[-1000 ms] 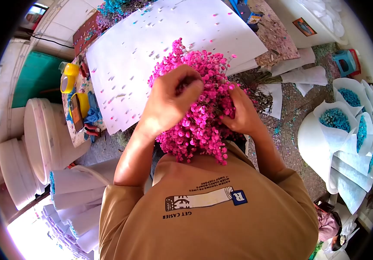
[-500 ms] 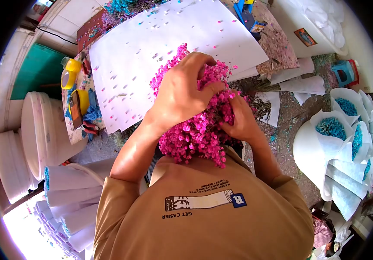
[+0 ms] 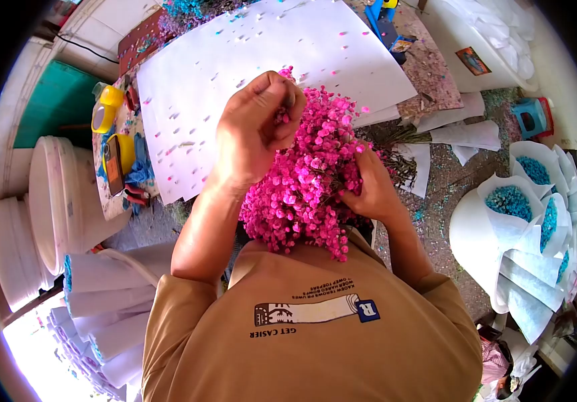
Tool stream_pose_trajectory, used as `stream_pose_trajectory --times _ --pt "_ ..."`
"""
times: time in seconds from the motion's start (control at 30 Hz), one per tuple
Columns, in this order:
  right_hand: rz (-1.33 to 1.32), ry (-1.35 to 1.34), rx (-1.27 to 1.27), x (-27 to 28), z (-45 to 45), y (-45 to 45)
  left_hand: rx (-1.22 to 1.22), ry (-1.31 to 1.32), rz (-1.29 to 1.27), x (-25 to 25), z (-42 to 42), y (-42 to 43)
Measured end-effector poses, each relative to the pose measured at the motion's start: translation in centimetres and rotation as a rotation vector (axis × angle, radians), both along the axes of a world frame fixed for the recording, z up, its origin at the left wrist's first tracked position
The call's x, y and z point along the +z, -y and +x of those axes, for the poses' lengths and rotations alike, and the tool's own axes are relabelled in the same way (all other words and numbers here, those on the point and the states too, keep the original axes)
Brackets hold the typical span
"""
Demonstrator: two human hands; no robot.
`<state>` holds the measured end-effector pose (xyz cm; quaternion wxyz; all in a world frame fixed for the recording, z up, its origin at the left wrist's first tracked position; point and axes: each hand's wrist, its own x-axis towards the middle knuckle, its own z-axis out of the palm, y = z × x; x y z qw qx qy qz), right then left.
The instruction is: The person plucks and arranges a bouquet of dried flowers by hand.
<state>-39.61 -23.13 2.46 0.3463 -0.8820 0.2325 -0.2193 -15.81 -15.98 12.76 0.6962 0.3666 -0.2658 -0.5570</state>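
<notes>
Pink flower bunch (image 3: 312, 174), gathered but unwrapped, is sitting between shirt (image 3: 315, 362) and white paper (image 3: 188, 87), right hand (image 3: 373, 187) clasping its side, left hand (image 3: 251, 127) curling by its top, whether pinching a sprig unclear.

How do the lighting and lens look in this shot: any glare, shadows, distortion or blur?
Head view: fisheye bending, with black corners; head view: glare whites out the lower-left edge beside the white-wrapped bundles; head view: small shadows speckle the bright white paper; head view: strong light falls on the left hand, and the pink flowers look fairly crisp.
</notes>
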Motion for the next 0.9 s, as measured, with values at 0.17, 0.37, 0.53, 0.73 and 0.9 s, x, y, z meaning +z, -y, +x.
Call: stream_pose_trajectory --times 0.17,0.37,0.53,0.73,0.9 --pt "-0.005 -0.003 0.001 0.5 0.3 -0.1 -0.210 -0.138 0.056 0.9 -0.1 -0.6" --pt "-0.059 -0.025 -0.011 0.3 0.1 -0.5 -0.142 1.167 0.061 1.0 -2.6 0.6" --pt "-0.086 -0.013 0.005 -0.1 0.2 -0.7 -0.181 1.715 0.261 0.7 -4.6 1.3" --pt "0.141 0.061 0.014 0.0 0.5 -0.8 0.093 1.625 -0.199 -0.1 -6.0 -1.3" --pt "0.074 0.006 -0.026 -1.2 -1.8 -0.6 0.167 1.283 -0.381 0.2 -6.0 -5.0"
